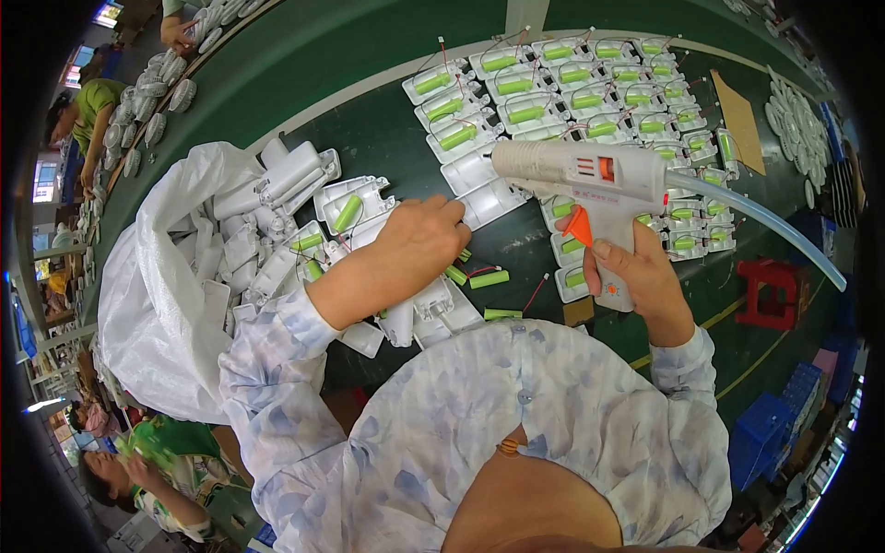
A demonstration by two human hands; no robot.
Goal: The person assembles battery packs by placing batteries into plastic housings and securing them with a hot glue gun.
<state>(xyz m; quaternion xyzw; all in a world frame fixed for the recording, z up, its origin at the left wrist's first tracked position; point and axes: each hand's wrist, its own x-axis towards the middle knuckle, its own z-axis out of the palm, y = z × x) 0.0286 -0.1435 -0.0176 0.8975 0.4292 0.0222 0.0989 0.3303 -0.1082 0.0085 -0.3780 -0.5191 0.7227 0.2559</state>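
Observation:
In my right hand (645, 272) is a white hot glue gun (608, 189), with its orange trigger (578, 227) near my fingers and its nozzle end pointing left. A translucent glue stick (765, 221) sticks out of its back. My left hand (419, 241) is closed, knuckles up, beside an empty white plastic casing (493, 203); its fingertips are hidden, so what they hold cannot be made out. Just below that hand lie green cylindrical batteries (489, 279) with thin wires. Another battery (348, 213) rests on a white casing to the left.
Rows of white casings with green batteries (525, 114) cover the table's far side. A white sack (138, 304) of casings stands at left. A cardboard strip (737, 124), round white parts (797, 129), a red stool (770, 295) and blue crates (763, 438) are at right. Other people work at left.

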